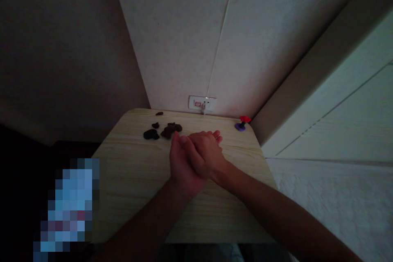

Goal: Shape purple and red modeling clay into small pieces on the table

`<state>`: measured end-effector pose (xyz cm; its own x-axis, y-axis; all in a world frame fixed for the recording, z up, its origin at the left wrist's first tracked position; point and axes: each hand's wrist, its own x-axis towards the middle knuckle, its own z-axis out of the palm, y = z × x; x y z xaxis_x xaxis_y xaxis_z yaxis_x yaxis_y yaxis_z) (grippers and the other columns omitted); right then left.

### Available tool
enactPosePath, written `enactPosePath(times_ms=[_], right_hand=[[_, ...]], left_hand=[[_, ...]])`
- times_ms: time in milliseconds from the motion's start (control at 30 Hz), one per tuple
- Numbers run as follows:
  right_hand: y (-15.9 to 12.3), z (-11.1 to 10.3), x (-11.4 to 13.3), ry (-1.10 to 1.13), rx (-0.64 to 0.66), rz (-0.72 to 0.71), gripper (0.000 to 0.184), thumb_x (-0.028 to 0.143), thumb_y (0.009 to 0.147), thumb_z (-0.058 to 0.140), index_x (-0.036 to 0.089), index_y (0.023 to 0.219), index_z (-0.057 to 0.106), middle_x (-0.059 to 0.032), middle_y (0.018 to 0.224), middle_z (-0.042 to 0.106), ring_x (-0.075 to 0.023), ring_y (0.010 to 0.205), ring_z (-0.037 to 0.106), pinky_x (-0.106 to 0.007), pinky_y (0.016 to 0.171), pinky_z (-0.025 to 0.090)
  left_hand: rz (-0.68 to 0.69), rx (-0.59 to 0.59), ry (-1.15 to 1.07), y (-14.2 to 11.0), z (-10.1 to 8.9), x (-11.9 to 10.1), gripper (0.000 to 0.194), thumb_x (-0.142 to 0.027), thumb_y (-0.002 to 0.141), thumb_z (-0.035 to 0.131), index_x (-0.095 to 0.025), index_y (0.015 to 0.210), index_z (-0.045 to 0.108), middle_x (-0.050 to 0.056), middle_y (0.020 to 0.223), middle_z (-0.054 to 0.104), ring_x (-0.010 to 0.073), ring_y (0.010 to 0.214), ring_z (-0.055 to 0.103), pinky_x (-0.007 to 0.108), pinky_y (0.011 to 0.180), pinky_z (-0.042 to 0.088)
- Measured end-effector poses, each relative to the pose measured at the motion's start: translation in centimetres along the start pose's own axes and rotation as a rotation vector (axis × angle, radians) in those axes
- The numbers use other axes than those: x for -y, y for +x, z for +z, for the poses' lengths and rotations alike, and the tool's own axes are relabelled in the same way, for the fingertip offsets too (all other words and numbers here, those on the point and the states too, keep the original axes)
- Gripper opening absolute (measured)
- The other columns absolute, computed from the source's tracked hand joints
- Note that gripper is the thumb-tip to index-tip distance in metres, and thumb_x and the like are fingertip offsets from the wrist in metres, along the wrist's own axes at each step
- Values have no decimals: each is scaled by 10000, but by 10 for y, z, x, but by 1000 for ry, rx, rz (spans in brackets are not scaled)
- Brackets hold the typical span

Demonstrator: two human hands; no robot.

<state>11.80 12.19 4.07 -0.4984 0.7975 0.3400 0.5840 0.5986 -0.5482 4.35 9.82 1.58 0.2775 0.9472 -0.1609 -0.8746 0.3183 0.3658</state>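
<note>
My left hand (181, 168) is turned palm up above the wooden tabletop, its fingertips showing past the other hand. Across it lies my right hand (206, 149), palm down, so the two palms press together. Whatever is between them is hidden. Just beyond my hands is a pile of dark brown lumps (168, 131) that look like modelling clay. Left of the pile sit a flat black piece (151, 134) and a smaller black piece (155, 125). A small brown piece (159, 113) lies near the back edge.
A small red, black and purple flower-like figure (241, 127) stands at the table's back right corner. Behind the wooden table (129, 172), a wall socket (202, 102) holds a white plug. A pale cabinet (331, 102) borders the right side. A pixelated patch covers the lower left.
</note>
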Motion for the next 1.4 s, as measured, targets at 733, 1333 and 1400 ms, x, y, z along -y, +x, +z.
enactPosePath(times_ms=[733, 1333, 1400], right_hand=[[7, 10, -11, 35, -80, 60, 639, 455, 1091, 336, 179, 591, 623, -37, 613, 635, -144, 594, 541, -321, 734, 393], [9, 16, -14, 40, -84, -36, 512, 344, 1072, 343, 192, 701, 660, -57, 732, 711, -190, 724, 630, -341, 788, 422], [8, 16, -12, 18, -88, -73, 490, 335, 1057, 343, 194, 671, 610, -45, 687, 668, -177, 675, 589, -337, 755, 400]], left_hand=[[61, -192, -83, -5, 25, -4, 686, -641, 996, 278, -120, 1011, 724, 190, 1108, 742, 358, 1270, 634, 549, 1137, 452], [55, -212, -69, -6, 23, -13, 699, -667, 970, 259, -163, 978, 742, 154, 1031, 761, 357, 1294, 616, 548, 1104, 486], [71, -233, -48, -6, 23, -13, 697, -660, 973, 260, -155, 991, 740, 158, 1010, 763, 354, 1265, 635, 537, 1092, 495]])
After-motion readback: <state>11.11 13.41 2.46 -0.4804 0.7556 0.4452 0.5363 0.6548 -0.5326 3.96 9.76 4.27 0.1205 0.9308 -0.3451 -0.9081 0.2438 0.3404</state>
